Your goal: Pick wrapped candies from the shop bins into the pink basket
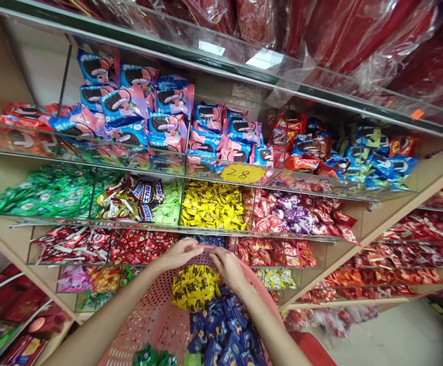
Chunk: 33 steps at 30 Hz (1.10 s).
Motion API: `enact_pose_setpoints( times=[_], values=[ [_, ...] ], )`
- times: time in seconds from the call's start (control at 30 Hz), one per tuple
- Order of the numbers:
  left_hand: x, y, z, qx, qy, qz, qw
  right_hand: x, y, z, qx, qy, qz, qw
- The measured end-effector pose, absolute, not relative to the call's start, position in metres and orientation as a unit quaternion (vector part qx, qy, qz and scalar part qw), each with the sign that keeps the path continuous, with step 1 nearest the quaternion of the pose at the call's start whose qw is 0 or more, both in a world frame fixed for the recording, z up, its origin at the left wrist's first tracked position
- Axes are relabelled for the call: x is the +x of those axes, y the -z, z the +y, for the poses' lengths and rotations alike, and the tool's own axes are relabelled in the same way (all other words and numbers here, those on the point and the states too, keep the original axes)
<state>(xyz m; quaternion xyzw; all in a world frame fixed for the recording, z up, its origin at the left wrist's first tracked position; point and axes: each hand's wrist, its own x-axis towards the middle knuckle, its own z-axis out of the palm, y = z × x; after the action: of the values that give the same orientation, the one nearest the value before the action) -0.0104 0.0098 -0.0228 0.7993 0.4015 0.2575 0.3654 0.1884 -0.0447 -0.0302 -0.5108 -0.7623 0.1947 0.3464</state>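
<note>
Both bare hands are at the far rim of a pink perforated plastic basket (pixel 148 305). My left hand (pixel 178 254) is bent over the rim, its fingers pointing right and closed on the edge. Just to its right, my right hand (pixel 228 268) curls at the same rim, some of its fingers hidden. Below and between the hands, a heap of yellow wrapped candies (pixel 195 287) lies inside the basket. Dark blue wrapped candies (pixel 225 325) fill the near right part, under my right forearm. Green wrapped candies (pixel 153 356) show at the bottom edge.
Glass-fronted shelves rise ahead. Blue and pink cookie packs (pixel 125 104) sit above a yellow "28" tag (pixel 243 173). Below are green candies (pixel 49 193), Snickers bars (pixel 145 192) and a bin of yellow candies (pixel 213 206). A slanted wooden panel (pixel 331 239) borders the right side.
</note>
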Motion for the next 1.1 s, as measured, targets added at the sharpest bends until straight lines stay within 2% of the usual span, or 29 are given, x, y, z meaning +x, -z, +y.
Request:
enact_pose_setpoints(
  times=[0.13,0.27,0.53,0.7,0.87,1.1],
  values=[
    [-0.011,0.025,0.009,0.809,-0.238,0.415,0.342,0.192,0.018,-0.053,-0.525,-0.192,-0.731,0.392],
    [-0.011,0.027,0.01,0.815,-0.24,0.407,0.336,0.187,0.0,-0.056,-0.526,-0.178,-0.73,0.4],
    [-0.01,0.024,0.01,0.818,-0.234,0.397,0.345,0.169,-0.07,-0.024,-0.474,-0.086,-0.78,0.399],
    [-0.011,0.023,0.009,0.815,-0.239,0.398,0.347,0.144,-0.1,0.018,-0.457,-0.021,-0.821,0.341],
    [-0.014,0.026,0.011,0.803,-0.233,0.418,0.356,0.119,-0.103,0.047,-0.481,0.03,-0.837,0.26],
    [-0.014,0.023,0.009,0.803,-0.229,0.421,0.354,0.113,-0.097,0.061,-0.494,0.016,-0.831,0.255]
  ],
)
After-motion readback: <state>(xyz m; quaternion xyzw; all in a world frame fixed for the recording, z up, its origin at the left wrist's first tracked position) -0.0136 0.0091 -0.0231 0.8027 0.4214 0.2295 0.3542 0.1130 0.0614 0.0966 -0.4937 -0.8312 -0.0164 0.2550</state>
